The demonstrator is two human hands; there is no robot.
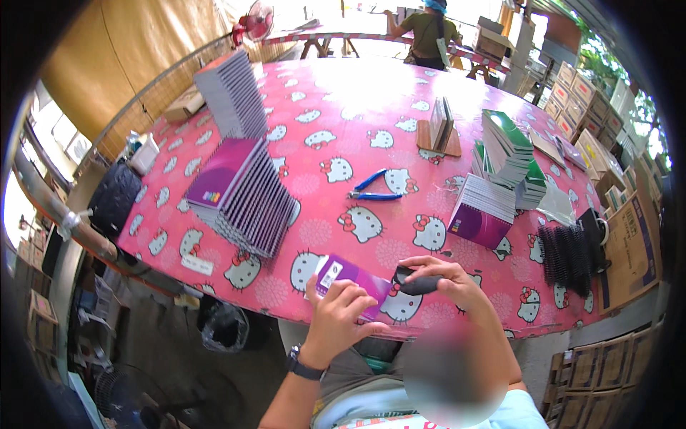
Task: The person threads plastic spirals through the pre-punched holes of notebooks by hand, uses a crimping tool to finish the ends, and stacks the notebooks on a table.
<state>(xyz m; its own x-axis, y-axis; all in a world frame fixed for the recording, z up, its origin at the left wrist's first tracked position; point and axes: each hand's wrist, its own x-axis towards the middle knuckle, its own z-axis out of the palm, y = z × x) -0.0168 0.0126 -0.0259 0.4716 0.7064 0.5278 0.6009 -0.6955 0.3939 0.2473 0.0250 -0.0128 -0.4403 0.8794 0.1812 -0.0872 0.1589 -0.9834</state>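
Purple notebook [357, 279], one: lay near the front edge of the table [314, 186], beneath the left hand [339, 311], whose fingers were moderately spread across the cover; whether they pinched it could not be told. Black tool [421, 286], one: held in the curled fingers of the right hand [454, 279], its head just beside the notebook's right end; contact could not be made out. Hazards, by judgement: the tool might have scuffed the cover if it slipped; the notebook might have slid off the front edge if pushed toward the body; the two tall stacks at left might have toppled if knocked. Count of the remainder: purple-topped stack [239, 193], one, coil-bound; orange-topped stack [232, 96], one, behind it; purple-and-white stack [482, 211], one, at right; green-covered books [507, 146], piled beside that, number too overlapped to count; blue-handled pliers [379, 196], one pair, handles apart; wooden stand [450, 146], one, bearing upright pieces; black coils [564, 261], one heap, uncounted; white label strip [197, 264], one; red fan [257, 20], one; co-worker [429, 32], one, at a farther table.
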